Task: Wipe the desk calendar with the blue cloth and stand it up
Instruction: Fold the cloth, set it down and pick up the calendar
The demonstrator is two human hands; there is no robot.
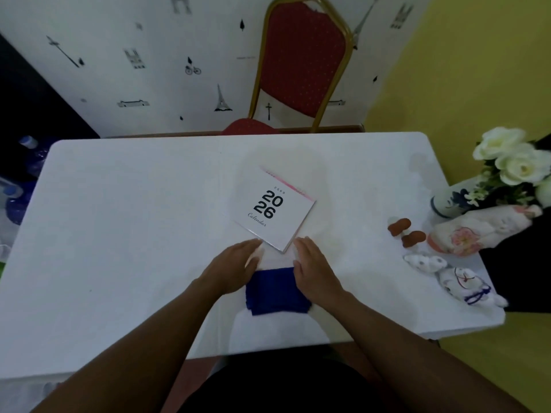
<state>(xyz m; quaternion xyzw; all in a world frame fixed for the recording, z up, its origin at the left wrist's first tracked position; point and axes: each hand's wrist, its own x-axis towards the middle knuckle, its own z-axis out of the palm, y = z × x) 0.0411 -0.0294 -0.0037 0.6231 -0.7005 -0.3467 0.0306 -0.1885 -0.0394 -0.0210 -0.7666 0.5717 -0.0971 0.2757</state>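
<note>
The white desk calendar (275, 207), printed "2026 Calendar" with a pink spiral edge, lies flat and turned at an angle in the middle of the white table (134, 219). Just in front of it, toward me, lies the folded blue cloth (275, 292). My left hand (235, 268) rests on the cloth's left edge with its fingers stretched toward the calendar's near corner. My right hand (313, 268) rests on the cloth's right edge, fingers likewise extended. Neither hand grips anything, and both fingertips stop just short of the calendar.
At the table's right side stand a blue-and-white vase (448, 202) with white flowers (512, 158), two small brown figures (405, 232) and several white ceramic figurines (465, 283). A red chair (304, 61) stands beyond the far edge. Blue bottles (18, 186) sit off the left.
</note>
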